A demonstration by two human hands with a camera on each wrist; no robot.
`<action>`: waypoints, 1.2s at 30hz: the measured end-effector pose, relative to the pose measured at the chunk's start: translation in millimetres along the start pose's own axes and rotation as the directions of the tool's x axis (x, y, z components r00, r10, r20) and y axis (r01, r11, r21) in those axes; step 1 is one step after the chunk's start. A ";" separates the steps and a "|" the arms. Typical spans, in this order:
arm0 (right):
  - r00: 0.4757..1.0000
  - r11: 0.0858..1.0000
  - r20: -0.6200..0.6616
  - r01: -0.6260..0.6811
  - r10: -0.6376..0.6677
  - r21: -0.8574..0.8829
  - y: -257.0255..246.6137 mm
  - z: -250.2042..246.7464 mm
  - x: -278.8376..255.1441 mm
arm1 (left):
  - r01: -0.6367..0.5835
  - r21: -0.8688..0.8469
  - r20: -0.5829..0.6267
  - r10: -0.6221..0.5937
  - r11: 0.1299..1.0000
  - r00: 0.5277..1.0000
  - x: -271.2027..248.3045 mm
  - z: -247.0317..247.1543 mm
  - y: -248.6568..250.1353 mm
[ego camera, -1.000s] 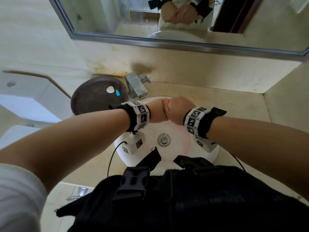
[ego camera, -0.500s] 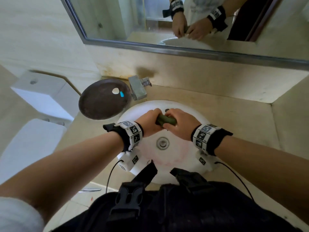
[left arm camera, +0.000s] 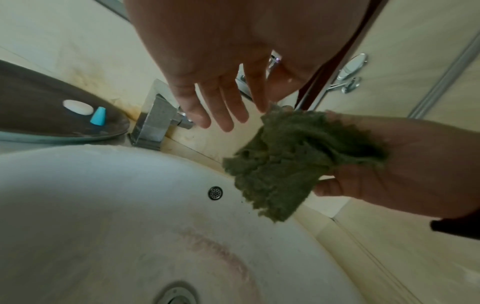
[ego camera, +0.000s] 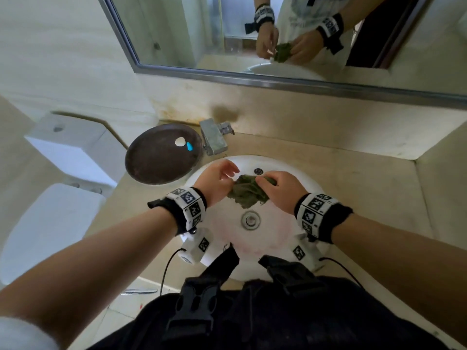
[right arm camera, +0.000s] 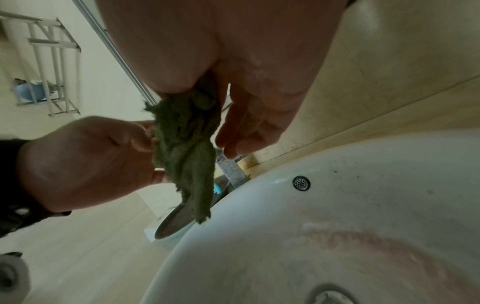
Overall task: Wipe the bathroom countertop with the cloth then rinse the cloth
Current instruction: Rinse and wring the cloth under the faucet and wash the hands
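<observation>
A crumpled green cloth [ego camera: 246, 194] hangs over the white sink basin [ego camera: 278, 245], held between both hands. My left hand [ego camera: 228, 176] pinches the cloth's left edge with thumb and forefinger, its other fingers [left arm camera: 228, 111] stretched out. My right hand [ego camera: 267, 184] grips the cloth's right side, thumb on top. In the left wrist view the cloth [left arm camera: 293, 158] spreads out of the right hand. In the right wrist view the cloth [right arm camera: 187, 148] dangles in a loose strip above the basin rim. No water runs from the faucet [ego camera: 213, 140]. The beige countertop [ego camera: 366, 180] surrounds the basin.
A dark round tray [ego camera: 156, 162] with a white soap [ego camera: 179, 141] and a blue cap [ego camera: 189, 147] sits left of the faucet. A toilet [ego camera: 58, 173] stands at the left. The mirror [ego camera: 303, 34] hangs above the backsplash. The drain [ego camera: 250, 219] lies under the cloth.
The hands were pressed together round the tightly twisted cloth. They have drawn apart, the left hand's fingers have spread, and the cloth has loosened into a crumpled sheet.
</observation>
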State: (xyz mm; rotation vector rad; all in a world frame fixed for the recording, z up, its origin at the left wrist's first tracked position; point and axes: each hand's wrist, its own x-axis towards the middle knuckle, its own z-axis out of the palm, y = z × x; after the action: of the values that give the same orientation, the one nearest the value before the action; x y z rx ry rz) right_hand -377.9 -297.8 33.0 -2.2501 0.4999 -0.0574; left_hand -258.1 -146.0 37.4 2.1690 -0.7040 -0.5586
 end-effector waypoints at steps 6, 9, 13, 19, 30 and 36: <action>1.000 1.000 -0.013 -0.005 0.005 0.026 -30.6 17.5 7.7 | -0.212 0.024 0.205 0.202 0.977 0.957 2.5 -15.7 -4.2; 0.996 0.989 -0.014 -0.091 0.093 0.117 -44.6 31.8 14.2 | -0.159 0.020 0.157 0.154 0.987 0.975 8.6 -36.8 -16.9; 0.979 0.957 0.051 -0.205 0.199 0.207 -67.8 46.9 25.5 | 0.004 -0.096 0.219 0.017 0.995 0.976 15.6 -68.0 -35.8; 0.974 0.971 -0.054 -0.211 0.218 0.115 -114.1 79.3 46.3 | 0.035 -0.154 0.394 0.029 0.987 0.919 25.1 -110.6 -60.6; 0.934 0.961 -0.228 -0.276 0.275 0.028 -145.8 122.7 68.7 | -0.079 -0.002 0.308 0.076 0.997 0.948 31.8 -162.9 -102.9; 0.946 0.949 -0.124 -0.281 0.299 0.143 -161.9 124.8 72.1 | 0.019 -0.218 0.237 0.034 0.976 0.971 27.7 -179.5 -107.6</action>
State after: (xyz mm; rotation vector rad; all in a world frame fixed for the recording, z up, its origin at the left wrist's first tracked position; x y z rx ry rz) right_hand -232.2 -139.6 59.5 -2.0384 0.8786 -0.0976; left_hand -99.4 -8.3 57.5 1.9118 -0.7407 -0.8640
